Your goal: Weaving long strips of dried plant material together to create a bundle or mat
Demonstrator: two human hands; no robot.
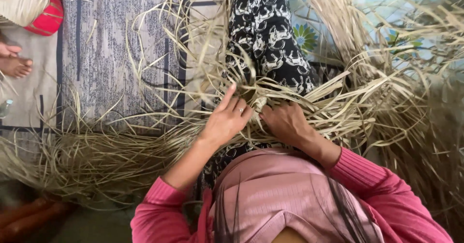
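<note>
The floor is being covered by a grey patterned rug (101,54) edged with dark blue lines, spread across the left and middle of the view. A pale blue mat (309,35) printed with a green flower is being shown at the upper right. A red cushion (46,18) is being lit softly at the upper left corner, and even daylight is being cast over everything.

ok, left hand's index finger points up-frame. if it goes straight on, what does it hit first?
Probably the dry straw strips just past the left hand; beyond them lies the black-and-white patterned trouser leg. Depth is unclear, so the fingertip may already touch the strips.
</note>
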